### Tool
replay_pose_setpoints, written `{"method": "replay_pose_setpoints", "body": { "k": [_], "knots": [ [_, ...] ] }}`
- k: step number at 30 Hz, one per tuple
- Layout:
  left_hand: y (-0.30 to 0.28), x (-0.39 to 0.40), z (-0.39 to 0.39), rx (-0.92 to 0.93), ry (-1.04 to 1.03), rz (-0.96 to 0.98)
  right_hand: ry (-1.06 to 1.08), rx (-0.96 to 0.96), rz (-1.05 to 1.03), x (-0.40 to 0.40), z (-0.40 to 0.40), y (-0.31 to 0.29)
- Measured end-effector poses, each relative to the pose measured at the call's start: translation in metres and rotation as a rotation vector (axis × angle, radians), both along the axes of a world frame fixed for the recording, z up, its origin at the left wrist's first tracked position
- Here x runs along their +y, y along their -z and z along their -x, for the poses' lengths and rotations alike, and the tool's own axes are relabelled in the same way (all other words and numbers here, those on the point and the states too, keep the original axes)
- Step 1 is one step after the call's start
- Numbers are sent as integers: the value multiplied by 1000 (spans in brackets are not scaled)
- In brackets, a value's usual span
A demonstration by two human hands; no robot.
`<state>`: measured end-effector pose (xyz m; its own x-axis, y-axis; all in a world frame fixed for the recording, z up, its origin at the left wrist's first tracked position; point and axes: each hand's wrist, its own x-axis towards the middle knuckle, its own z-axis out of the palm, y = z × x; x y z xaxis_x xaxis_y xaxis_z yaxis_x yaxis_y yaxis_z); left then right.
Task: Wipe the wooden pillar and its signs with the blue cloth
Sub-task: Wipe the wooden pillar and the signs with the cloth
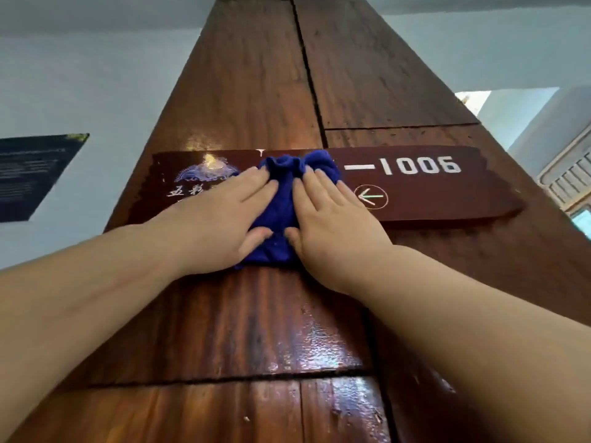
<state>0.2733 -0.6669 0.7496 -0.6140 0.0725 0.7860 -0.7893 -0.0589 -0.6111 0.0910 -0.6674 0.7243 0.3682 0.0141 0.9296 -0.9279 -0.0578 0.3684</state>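
Note:
A tall glossy wooden pillar fills the middle of the head view. Across it runs a dark red sign with white "1006", a circled left arrow and a pale emblem at its left end. A bunched blue cloth lies flat against the middle of the sign. My left hand presses on the cloth's left side with fingers spread. My right hand presses on its right side, fingers flat and pointing up. The cloth and hands hide the sign's centre.
A dark poster hangs on the pale wall to the left. At the right edge there is a white lattice window frame. A vertical seam runs up the pillar above the sign.

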Motion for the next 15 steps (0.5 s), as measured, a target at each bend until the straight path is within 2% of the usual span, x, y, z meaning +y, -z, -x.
{"method": "replay_pose_setpoints", "body": {
  "k": [4,11,15],
  "knots": [
    [1,-2,-66,18,12,-40,3,8,-4,-4,-66,-6],
    [-3,-12,-119,21,97,33,43,45,-6,-3,-110,-5],
    [-4,-12,-150,100,112,-91,-4,71,-30,-4,-137,-12]
  ]
}}
